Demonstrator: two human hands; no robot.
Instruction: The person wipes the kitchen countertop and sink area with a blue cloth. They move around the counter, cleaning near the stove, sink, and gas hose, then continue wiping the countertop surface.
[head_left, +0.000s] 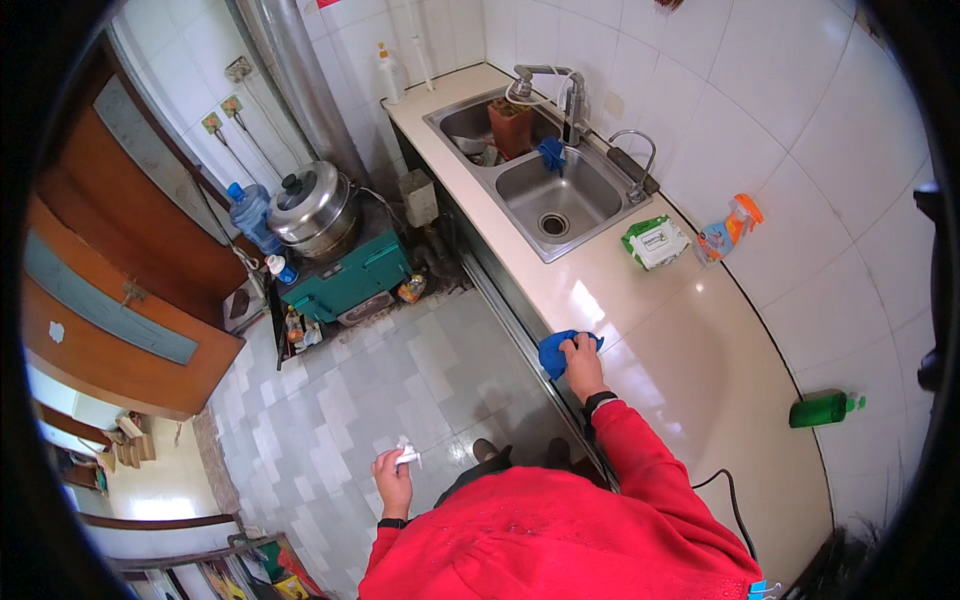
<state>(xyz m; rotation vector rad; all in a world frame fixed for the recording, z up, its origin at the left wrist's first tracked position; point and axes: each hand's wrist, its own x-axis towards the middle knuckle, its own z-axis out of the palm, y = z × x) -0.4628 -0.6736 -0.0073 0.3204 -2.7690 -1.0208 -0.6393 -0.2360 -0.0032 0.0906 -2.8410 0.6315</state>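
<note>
A blue cloth (553, 355) lies bunched under my right hand (583, 365), at the front edge of the pale countertop (675, 360). My fingers press on it and part of it hangs over the edge. Away from the counter, above the tiled floor, my left hand (392, 478) grips a small white object (407, 457); its exact kind is hard to tell. Up the counter from the cloth is a double-bowl stainless steel sink (525, 225). Beside it lie a green-and-white wipes packet (655, 242) and an orange-topped spray bottle (726, 231).
A brown pot (511, 129) stands in the far sink bowl, and another blue cloth (551, 154) hangs over the divider. Along the wall is a green bottle (821, 409). A steel steamer pot (315, 210) sits on a green stove (349, 274); an orange-brown door (120, 322) stands at the left.
</note>
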